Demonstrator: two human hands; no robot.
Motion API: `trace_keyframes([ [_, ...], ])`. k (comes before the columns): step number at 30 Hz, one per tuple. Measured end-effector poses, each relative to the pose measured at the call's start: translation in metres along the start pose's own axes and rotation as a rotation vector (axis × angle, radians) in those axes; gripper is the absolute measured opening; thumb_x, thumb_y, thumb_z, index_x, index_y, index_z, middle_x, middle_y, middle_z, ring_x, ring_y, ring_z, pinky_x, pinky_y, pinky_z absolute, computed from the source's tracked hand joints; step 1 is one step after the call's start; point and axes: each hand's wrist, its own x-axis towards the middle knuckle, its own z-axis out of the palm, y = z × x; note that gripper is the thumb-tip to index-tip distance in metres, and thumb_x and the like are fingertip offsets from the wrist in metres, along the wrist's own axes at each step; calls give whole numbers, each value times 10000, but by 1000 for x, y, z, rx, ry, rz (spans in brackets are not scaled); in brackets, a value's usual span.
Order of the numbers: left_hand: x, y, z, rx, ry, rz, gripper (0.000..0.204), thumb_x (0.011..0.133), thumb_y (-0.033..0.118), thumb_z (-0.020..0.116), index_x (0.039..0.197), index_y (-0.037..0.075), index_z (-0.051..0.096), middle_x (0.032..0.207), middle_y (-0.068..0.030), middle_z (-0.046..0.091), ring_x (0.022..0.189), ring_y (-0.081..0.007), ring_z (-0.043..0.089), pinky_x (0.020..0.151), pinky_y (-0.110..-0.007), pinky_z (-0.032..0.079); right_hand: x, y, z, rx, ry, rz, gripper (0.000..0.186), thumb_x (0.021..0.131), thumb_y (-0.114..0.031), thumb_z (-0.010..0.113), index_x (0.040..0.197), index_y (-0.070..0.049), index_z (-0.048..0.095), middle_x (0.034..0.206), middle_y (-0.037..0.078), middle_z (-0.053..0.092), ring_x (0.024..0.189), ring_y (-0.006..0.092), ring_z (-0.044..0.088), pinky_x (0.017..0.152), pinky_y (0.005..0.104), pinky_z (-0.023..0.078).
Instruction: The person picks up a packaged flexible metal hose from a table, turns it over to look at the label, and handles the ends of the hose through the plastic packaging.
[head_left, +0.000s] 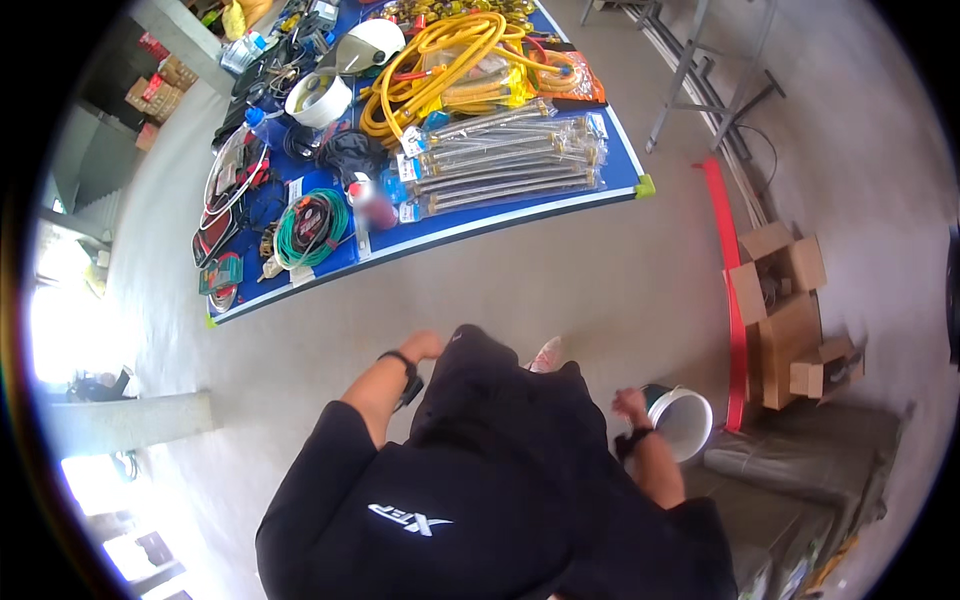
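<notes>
My left hand (425,346) hangs by my thigh in front of the blue table, a black band on the wrist. Its fingers are turned away, so their pose is hidden. On the other side, my right hand (630,405) hangs low beside a bucket (684,425) with a white inside and dark outside. The fingers look partly curled, but whether they touch the bucket is unclear. Near the table's front edge lie braided metal hoses (510,160) in clear bags and a coil of green cable (312,228). Yellow hoses (440,75) are heaped behind them.
The blue table (500,205) has a pale edge and green corner guards. A white tub (318,100) and a white helmet (370,45) stand on it. Open cardboard boxes (785,310) sit at right by red floor tape (738,330). A metal stand (715,75) is beyond.
</notes>
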Motion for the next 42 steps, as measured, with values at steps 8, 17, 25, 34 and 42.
trace_keyframes([
  [8, -80, -7, 49, -358, -259, -412, 405, 853, 320, 510, 777, -30, 701, 792, -237, 693, 798, -371, 691, 791, -459, 533, 99, -382, -112, -433, 554, -796, 246, 875, -202, 628, 1026, -9, 656, 730, 100, 670, 684, 215, 646, 653, 337, 519],
  [17, 53, 142, -218, -591, 725, 161, 344, 873, 200, 569, 1178, 41, 570, 1148, -175, 609, 1083, -365, 567, 896, -462, 472, 21, -576, 41, -938, 534, -1082, 589, 744, -191, 741, 1278, -110, 507, 1339, 172, 433, 1267, 376, 416, 961, 472, 422],
  [25, 138, 151, -389, 17, 1018, 234, 601, 639, 166, 724, 1206, 72, 549, 1143, -91, 518, 1104, -293, 489, 925, -426, 407, 64, -601, 65, -1285, 531, -1253, 562, 700, -139, 690, 1226, -55, 513, 1254, 136, 487, 1217, 355, 451, 1007, 485, 375],
  [34, 167, 156, -389, -40, 1110, 157, 496, 569, 134, 734, 1025, 80, 546, 1016, -84, 504, 996, -283, 493, 856, -401, 406, 77, -636, 59, -1268, 276, -1248, 489, 634, -164, 773, 1084, -78, 603, 1096, 86, 551, 1113, 309, 500, 915, 447, 428],
  [42, 150, 171, -379, -123, 991, 213, 432, 590, 133, 742, 959, 57, 532, 949, -89, 557, 858, -292, 621, 728, -414, 507, 86, -653, 48, -1197, 129, -1287, 446, 642, -117, 763, 1044, -69, 577, 1035, 117, 608, 1020, 352, 569, 825, 438, 501],
])
